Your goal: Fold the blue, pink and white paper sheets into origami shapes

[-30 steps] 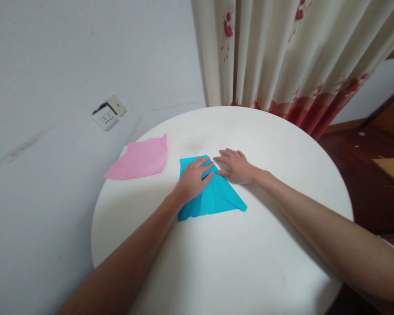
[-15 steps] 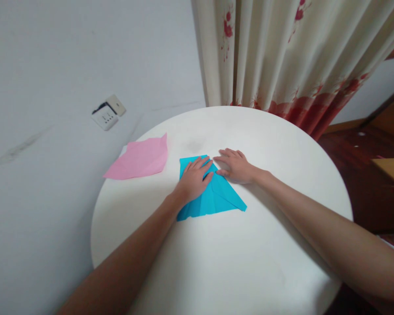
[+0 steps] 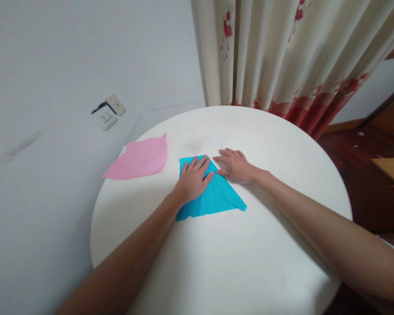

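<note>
A folded sheet of blue paper [image 3: 213,199] lies flat on the round white table [image 3: 236,258], with a slanted right edge and a crease near its lower right corner. My left hand [image 3: 194,178] rests palm down on the paper's upper left part, fingers spread, and covers some of it. Beside the slanted edge, my right hand [image 3: 233,166] lies on the table with its fingers apart. Its thumb tip is at the paper's edge; I cannot tell whether it presses on it. Neither hand grasps anything.
Pink paper [image 3: 141,158], creased and uneven, lies at the table's left edge near the wall. A wall socket [image 3: 105,117] is above it. Behind the table hangs a cream curtain [image 3: 265,57] with red flowers. Wooden furniture [image 3: 389,173] stands at the far right.
The fingers of my left hand have shifted slightly to the left and spread a little on the blue paper. My right hand and both papers look the same.
</note>
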`<act>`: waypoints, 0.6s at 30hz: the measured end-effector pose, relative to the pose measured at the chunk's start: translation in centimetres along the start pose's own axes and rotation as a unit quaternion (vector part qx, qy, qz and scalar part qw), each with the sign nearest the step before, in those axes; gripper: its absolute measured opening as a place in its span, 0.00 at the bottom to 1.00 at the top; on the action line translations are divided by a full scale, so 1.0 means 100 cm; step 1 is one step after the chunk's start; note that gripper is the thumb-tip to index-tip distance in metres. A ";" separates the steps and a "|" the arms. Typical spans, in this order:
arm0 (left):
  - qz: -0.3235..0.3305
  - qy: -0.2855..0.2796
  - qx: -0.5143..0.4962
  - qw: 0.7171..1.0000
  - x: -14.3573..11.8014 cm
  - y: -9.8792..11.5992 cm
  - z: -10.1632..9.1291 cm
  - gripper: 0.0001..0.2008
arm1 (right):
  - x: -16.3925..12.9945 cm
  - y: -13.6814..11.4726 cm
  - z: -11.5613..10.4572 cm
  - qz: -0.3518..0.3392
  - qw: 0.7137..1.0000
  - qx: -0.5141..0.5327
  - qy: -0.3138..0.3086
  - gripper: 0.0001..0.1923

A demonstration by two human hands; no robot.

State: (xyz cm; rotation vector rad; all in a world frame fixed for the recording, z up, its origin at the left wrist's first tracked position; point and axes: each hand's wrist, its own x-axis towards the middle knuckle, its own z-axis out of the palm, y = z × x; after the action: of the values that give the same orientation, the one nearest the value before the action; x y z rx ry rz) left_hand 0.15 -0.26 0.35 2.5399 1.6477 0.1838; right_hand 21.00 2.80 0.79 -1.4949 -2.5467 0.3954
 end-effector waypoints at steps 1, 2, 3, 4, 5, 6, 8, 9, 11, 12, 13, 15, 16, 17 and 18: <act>0.000 -0.001 0.000 1.000 0.000 0.000 0.000 0.29 | 0.000 0.000 0.000 0.000 1.000 0.000 -0.001 0.31; -0.001 0.000 0.000 1.000 0.000 0.000 0.000 0.29 | 0.000 0.000 0.000 0.000 1.000 0.000 0.000 0.31; 0.000 0.000 0.000 1.000 0.000 0.000 0.000 0.29 | 0.000 0.000 0.000 -0.001 1.000 0.000 0.000 0.31; 0.000 0.002 -0.001 1.000 0.000 0.000 0.000 0.28 | 0.000 0.000 0.000 -0.003 1.000 -0.001 0.001 0.31; 0.000 0.004 -0.001 1.000 0.000 0.000 0.000 0.28 | 0.000 0.000 0.000 -0.004 1.000 -0.003 0.002 0.31; 0.001 0.005 -0.001 1.000 0.000 -0.001 0.001 0.28 | 0.000 0.000 0.000 -0.005 1.000 -0.004 0.002 0.31; 0.001 0.007 -0.003 1.000 0.000 -0.001 0.002 0.28 | 0.000 0.001 0.001 -0.004 1.000 -0.005 0.003 0.31; 0.000 0.007 -0.004 1.000 0.000 -0.002 0.002 0.28 | 0.000 0.001 0.001 -0.005 1.000 -0.005 0.003 0.31; 0.000 0.009 -0.005 1.000 0.000 -0.002 0.002 0.28 | 0.000 0.001 0.001 -0.006 1.000 -0.005 0.004 0.31; 0.000 0.009 -0.005 1.000 0.000 -0.002 0.002 0.28 | 0.001 0.001 0.002 -0.007 1.000 -0.005 0.005 0.31; 0.001 0.009 -0.005 1.000 0.000 -0.002 0.002 0.28 | 0.001 0.002 0.002 -0.007 1.000 -0.005 0.005 0.31; 0.000 0.007 -0.003 1.000 0.000 -0.001 0.001 0.28 | 0.001 0.002 0.002 -0.007 1.000 -0.005 0.006 0.31; 0.000 0.006 -0.002 1.000 0.000 -0.001 0.001 0.28 | 0.001 0.002 0.002 -0.007 1.000 -0.004 0.006 0.31; -0.001 0.006 -0.001 1.000 0.000 -0.001 0.001 0.28 | 0.001 0.002 0.002 -0.007 1.000 -0.003 0.005 0.31; -0.002 0.006 0.000 1.000 0.000 0.000 0.001 0.28 | 0.001 0.001 0.002 -0.007 1.000 -0.003 0.005 0.31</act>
State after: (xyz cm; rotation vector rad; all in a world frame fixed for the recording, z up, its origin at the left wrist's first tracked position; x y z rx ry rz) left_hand 0.14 -0.23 0.24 2.5390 1.6576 0.2002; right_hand 21.04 2.90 0.56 -1.4773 -2.5510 0.3775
